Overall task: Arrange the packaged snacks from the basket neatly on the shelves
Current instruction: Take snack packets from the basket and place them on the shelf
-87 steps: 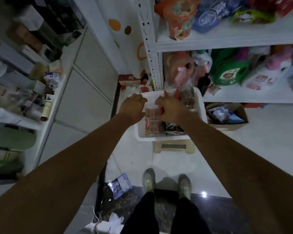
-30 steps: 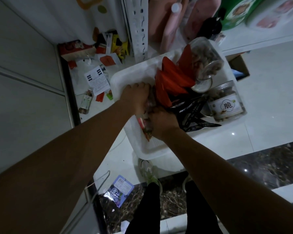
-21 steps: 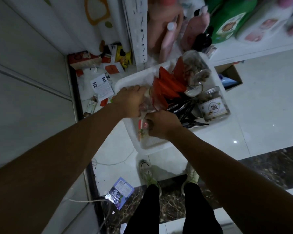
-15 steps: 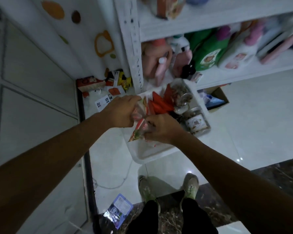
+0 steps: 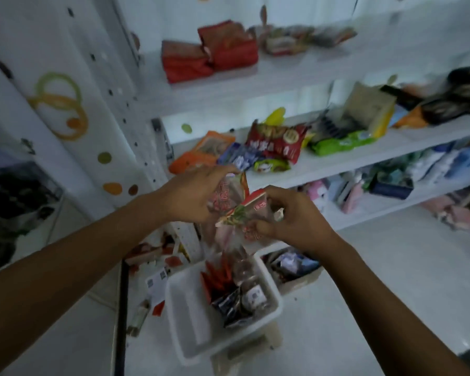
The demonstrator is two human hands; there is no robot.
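Observation:
My left hand (image 5: pixel 193 195) grips a clear snack packet with red print (image 5: pixel 227 195), held upright in front of the shelves. My right hand (image 5: pixel 291 218) grips a second clear packet with a red top and green picture (image 5: pixel 244 214), tilted, just right of the first. Both are raised above the white basket (image 5: pixel 185 318) on the floor, which holds red packets (image 5: pixel 216 278), dark packets and clear jars (image 5: pixel 253 291) on its right side. The middle shelf (image 5: pixel 337 161) behind my hands carries orange, blue, red and green snack bags.
The top shelf (image 5: pixel 296 69) holds red packets (image 5: pixel 209 54) at its left end and mixed packets further right. The lowest shelf carries pink and blue bottles. A cardboard box (image 5: pixel 293 267) sits right of the basket. Papers and small items litter the floor by the white upright post (image 5: pixel 136 126).
Both hands have lifted out of the basket, each with a snack packet, and risen to shelf height. My view has swung up from the basket to the shelves.

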